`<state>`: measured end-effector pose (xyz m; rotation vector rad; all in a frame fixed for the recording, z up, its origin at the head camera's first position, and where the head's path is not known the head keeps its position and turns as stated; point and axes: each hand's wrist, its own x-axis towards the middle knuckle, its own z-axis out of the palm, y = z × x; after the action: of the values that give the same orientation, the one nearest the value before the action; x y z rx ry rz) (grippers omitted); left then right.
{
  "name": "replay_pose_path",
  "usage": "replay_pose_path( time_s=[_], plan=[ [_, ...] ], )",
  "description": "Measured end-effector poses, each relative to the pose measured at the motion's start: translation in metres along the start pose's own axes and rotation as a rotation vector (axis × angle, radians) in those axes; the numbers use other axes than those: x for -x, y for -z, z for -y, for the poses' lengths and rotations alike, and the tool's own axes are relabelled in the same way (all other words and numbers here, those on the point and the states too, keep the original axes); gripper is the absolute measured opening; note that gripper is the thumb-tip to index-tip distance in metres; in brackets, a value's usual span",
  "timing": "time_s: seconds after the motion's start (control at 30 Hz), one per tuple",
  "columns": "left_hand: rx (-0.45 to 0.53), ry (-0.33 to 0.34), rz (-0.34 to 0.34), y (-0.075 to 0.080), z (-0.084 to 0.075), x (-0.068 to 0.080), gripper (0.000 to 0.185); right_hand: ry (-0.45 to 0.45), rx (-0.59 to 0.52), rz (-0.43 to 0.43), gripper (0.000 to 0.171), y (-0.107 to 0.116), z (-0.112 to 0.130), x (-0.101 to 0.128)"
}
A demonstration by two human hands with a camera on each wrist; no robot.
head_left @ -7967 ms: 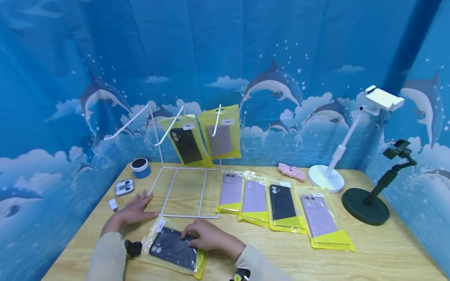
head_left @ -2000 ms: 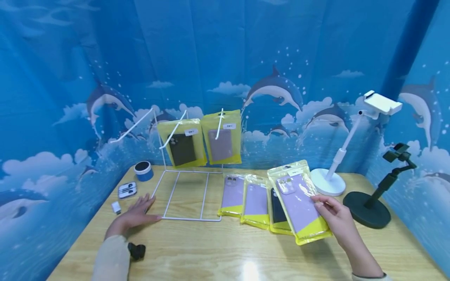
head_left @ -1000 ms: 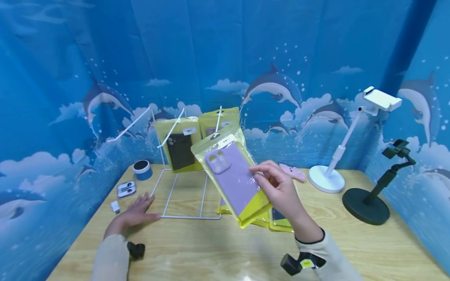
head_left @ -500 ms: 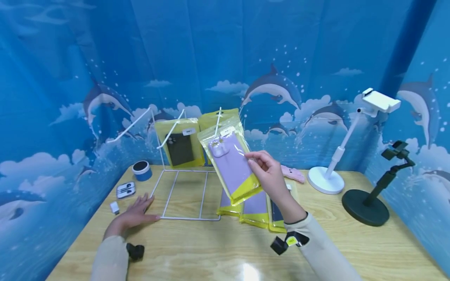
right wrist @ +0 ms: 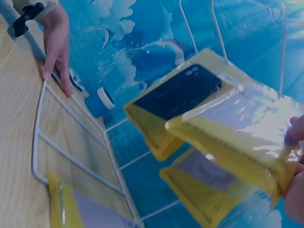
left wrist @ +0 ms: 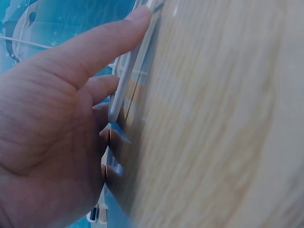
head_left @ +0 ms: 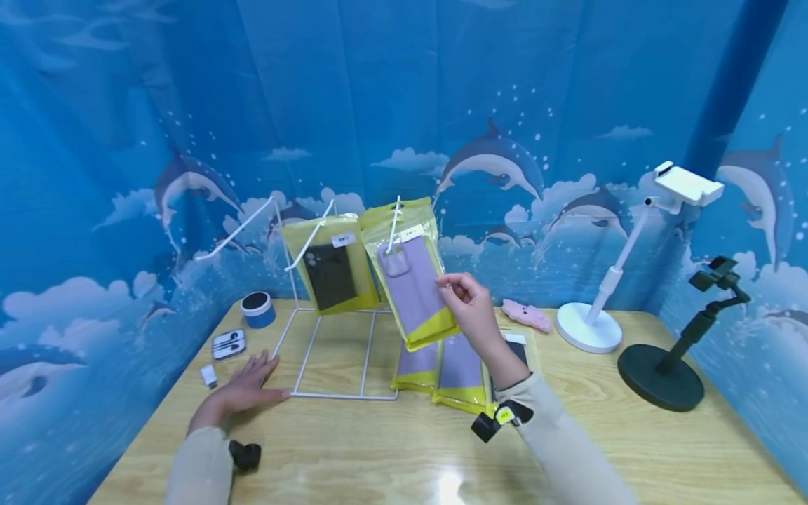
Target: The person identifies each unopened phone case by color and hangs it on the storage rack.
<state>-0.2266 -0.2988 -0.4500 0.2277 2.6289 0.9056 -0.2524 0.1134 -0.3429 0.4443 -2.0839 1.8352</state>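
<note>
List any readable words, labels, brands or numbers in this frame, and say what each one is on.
No text can be read in any view.
White sticker on the purple case packet held by the right hand: too small to read.
White sticker on the black case packet hanging on the white wire rack: too small to read.
Yellow tag on the right wrist camera: blurred.

No legible text found in any view. Small white labels seen on hung pouches: one on black-case pouch [head_left: 331, 270], one on purple-case pouch [head_left: 413, 287]; print on both too small to be read. Yellow tag on right wrist strap [head_left: 503, 415]: marking blurred, not readable. White label on pouch on tabletop [head_left: 514, 339]: nothing made out. Wrist views: no lettering resolved.
</note>
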Motion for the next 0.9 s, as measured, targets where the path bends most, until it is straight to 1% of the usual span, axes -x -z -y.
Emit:
replay_pose_path(
  time_s=[0.13, 0.3, 0.47, 0.57, 0.73, 0.8, 0.9],
  plan=[
    [-0.017, -0.008, -0.006, 0.000, 0.002, -0.001, 0.095, -0.034, 0.006, -0.006, 0.019, 0.005, -0.015, 0.005],
    [-0.020, 0.001, -0.007, 0.000, 0.002, -0.001, 0.096, -0.130, 0.016, -0.023, 0.025, 0.016, -0.036, 0.016],
    [-0.020, 0.009, -0.010, -0.001, 0.002, -0.001, 0.096, -0.208, 0.050, -0.027, 0.025, 0.032, -0.061, 0.034],
    [-0.018, 0.015, -0.009, 0.000, 0.001, 0.000, 0.096, -0.257, 0.082, -0.030, 0.024, 0.045, -0.074, 0.047],
    [-0.017, 0.032, -0.005, 0.000, 0.002, 0.000, 0.097, -0.322, 0.093, -0.044, 0.025, 0.070, -0.087, 0.065],
    [-0.026, 0.019, -0.005, 0.001, 0.002, -0.001, 0.096, -0.338, 0.120, -0.045, 0.025, 0.080, -0.090, 0.071],
    [-0.036, 0.003, -0.005, 0.001, 0.001, -0.001, 0.095, -0.382, 0.190, -0.032, 0.027, 0.098, -0.092, 0.080]
  ],
)
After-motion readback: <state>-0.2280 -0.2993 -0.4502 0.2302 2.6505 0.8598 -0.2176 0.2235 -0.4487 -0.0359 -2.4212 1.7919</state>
